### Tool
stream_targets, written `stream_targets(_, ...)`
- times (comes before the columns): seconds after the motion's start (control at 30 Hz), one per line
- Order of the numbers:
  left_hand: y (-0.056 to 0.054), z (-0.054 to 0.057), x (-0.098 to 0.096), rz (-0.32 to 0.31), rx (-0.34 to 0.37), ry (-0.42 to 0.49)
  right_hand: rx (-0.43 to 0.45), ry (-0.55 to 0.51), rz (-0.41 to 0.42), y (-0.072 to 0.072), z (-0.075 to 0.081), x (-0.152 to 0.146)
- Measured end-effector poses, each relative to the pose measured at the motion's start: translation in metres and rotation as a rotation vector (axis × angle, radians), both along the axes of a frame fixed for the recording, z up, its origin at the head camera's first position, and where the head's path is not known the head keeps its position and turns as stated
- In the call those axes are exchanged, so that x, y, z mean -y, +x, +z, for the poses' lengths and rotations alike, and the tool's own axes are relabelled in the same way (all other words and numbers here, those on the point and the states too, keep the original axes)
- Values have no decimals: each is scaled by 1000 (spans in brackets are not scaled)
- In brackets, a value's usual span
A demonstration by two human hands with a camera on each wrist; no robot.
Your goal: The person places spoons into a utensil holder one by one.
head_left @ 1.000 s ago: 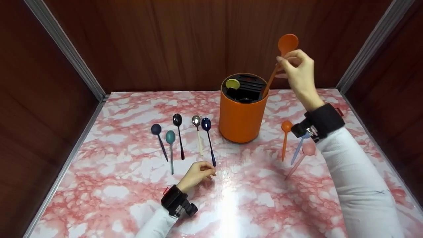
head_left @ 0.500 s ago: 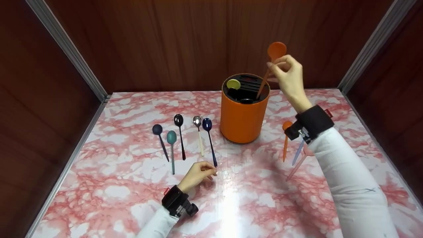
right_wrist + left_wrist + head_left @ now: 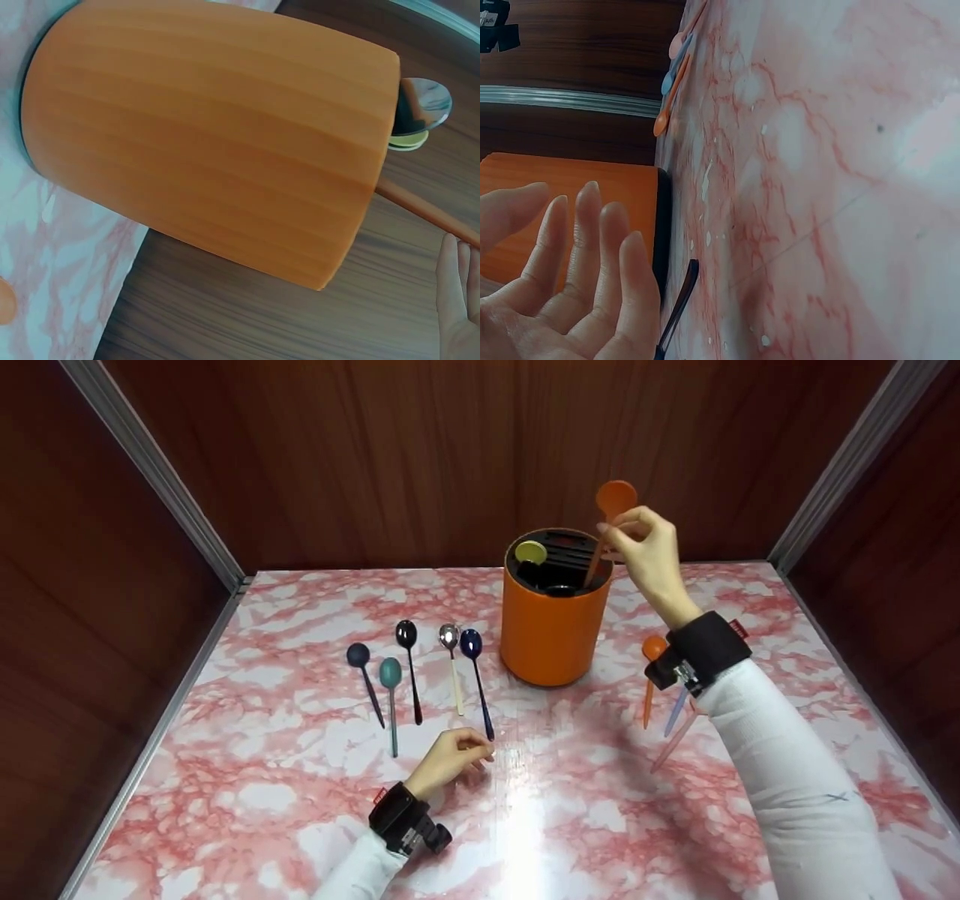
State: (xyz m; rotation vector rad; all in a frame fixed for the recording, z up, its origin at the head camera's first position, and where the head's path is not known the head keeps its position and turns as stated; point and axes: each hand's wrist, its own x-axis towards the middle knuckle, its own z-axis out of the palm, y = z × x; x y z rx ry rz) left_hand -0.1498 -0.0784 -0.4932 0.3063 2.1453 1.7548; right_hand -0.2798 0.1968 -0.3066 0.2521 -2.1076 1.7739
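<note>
My right hand [image 3: 646, 549] pinches an orange spoon [image 3: 616, 499] by its handle just under the bowl, bowl up. The handle's lower end dips into the orange utensil holder [image 3: 553, 634] at the right of its black top. In the right wrist view the spoon handle [image 3: 420, 208] slants past the holder's rim beside a shiny spoon bowl [image 3: 431, 101]. A yellow-green spoon [image 3: 530, 553] stands in the holder too. My left hand [image 3: 450, 757] is near the table, fingers loosely bent and holding nothing, close to the handle end of a dark blue spoon [image 3: 472, 645].
Left of the holder lie several spoons, among them a teal one [image 3: 390, 673], a black one [image 3: 406, 634] and a silver one with a cream handle [image 3: 456, 690]. Right of it, partly under my forearm, lie orange [image 3: 648, 706], lilac [image 3: 675, 712] and pink [image 3: 673, 744] spoons. Wooden walls enclose the table.
My right hand has moved left and down with the orange spoon, and its handle has gone deeper into the holder. The left hand stays in place.
</note>
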Motion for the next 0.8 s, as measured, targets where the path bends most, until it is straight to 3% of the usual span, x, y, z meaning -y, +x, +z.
stream_targets(0.6,-1,-4,0,10,25,-5,66,32,37,2,-17,-1)
stream_targets(0.8,0,-4,0,15,29,-9,95,88,19,1,-22,-1)
